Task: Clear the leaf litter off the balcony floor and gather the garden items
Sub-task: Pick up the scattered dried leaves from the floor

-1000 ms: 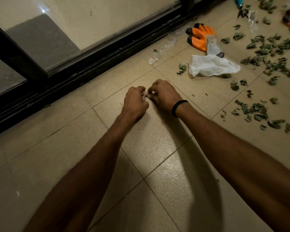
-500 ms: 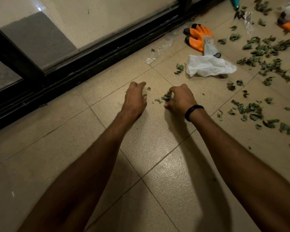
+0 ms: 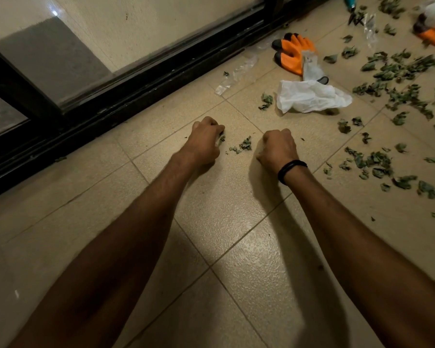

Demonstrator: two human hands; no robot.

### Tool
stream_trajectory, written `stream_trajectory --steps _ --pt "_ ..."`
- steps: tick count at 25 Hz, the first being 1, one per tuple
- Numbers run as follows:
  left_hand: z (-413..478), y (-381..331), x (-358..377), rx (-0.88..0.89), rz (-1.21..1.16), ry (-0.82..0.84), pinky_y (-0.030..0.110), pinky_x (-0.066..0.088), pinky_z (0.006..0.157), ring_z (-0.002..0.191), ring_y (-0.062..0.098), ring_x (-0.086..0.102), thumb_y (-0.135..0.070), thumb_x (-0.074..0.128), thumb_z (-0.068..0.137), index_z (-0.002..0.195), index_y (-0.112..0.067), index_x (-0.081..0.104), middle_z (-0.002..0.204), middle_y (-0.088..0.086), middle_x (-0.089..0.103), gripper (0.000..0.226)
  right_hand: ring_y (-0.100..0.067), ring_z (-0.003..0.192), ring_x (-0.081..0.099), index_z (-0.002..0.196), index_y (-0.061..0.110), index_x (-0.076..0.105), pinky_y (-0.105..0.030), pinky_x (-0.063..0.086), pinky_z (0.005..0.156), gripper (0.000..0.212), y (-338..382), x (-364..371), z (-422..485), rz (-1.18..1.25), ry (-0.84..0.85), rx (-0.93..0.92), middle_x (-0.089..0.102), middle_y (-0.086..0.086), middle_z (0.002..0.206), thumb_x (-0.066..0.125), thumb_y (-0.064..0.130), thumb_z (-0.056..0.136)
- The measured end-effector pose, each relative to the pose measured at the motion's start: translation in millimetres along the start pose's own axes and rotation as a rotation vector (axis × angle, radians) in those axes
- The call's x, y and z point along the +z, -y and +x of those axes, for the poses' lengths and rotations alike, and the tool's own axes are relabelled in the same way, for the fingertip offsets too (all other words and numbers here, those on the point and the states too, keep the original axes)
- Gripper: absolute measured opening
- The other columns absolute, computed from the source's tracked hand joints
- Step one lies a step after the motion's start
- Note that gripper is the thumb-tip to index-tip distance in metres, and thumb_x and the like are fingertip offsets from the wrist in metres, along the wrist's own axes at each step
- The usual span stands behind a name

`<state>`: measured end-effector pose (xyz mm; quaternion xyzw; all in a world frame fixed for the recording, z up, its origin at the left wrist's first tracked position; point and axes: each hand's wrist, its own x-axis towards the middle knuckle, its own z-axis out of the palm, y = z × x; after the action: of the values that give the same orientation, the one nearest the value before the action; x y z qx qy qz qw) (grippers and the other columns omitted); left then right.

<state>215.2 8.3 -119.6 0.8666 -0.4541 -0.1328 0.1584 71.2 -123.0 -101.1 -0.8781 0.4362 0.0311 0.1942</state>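
Obs. 1: Both forearms are reaching out over the tiled floor [image 3: 236,234], knuckles up, hands lying side by side and apart, a short way in from the floor's edge along the black door track [image 3: 136,79].

Obs. 2: The left hand [image 3: 205,141] is lying on the tile with its fingers curled under. It is gripping leaf scraps [image 3: 221,139], which are poking out green at the fingertips.

Obs. 3: The right hand [image 3: 278,148] is clenching into a fist on the tile. The palm side is hidden, so I cannot tell whether it is holding anything. A black wristband [image 3: 290,169] is sitting on that wrist.

Obs. 4: A small leaf pile [image 3: 244,144] is lying on the floor between the two hands, touching neither.

Obs. 5: The main leaf litter [image 3: 397,74] is spreading over the floor's far right part, with a second cluster [image 3: 372,162] lying just right of the right wrist.

Obs. 6: A crumpled white plastic bag [image 3: 312,96] is lying beyond the right hand. An orange glove pair [image 3: 295,52] is lying just behind it, near the door track. A clear wrapper [image 3: 239,71] is lying beside the track, left of the gloves.

Obs. 7: At the far right corner a second orange glove [image 3: 432,33] is showing blurred, and a teal-handled tool [image 3: 349,1] is being cut off by the top of the view.
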Motion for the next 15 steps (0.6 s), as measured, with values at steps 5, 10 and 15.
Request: stream_trajectory --steps 5,10,15 --pt "-1.3 -0.3 0.8 0.048 -0.013 -0.035 0.031 0.039 0.100 0.123 0.026 0.047 -0.009 0.064 0.092 0.135 -0.013 0.059 0.135 0.009 0.051 0.044 -0.029 0.106 0.055 0.108 0.016 0.068 -0.032 0.048 0.085 0.032 20.6 8.9 -4.5 0.091 0.004 -0.244 0.054 -0.011 0.120 0.079 0.025 0.079" --pt "-5.7 1.8 4.7 0.086 -0.056 -0.073 0.026 0.042 0.089 0.113 0.020 0.055 -0.015 0.072 0.089 0.128 -0.014 0.066 0.125 0.005 0.058 0.040 -0.023 0.106 0.049 0.103 0.017 0.073 -0.025 0.037 0.075 0.015 31.9 17.4 -9.3 -0.008 -0.074 -0.408 0.055 -0.005 0.112 0.067 0.024 0.091" --pt "-24.1 -3.9 13.0 0.108 -0.143 -0.263 0.030 0.049 0.077 0.093 0.017 0.060 -0.012 0.068 0.093 0.111 -0.012 0.076 0.102 0.006 0.065 0.020 -0.025 0.090 0.056 0.097 0.009 0.075 -0.031 0.048 0.072 0.024 32.1 29.6 -18.7 -0.113 -0.172 -0.518 0.060 -0.009 0.100 0.051 0.011 0.097"
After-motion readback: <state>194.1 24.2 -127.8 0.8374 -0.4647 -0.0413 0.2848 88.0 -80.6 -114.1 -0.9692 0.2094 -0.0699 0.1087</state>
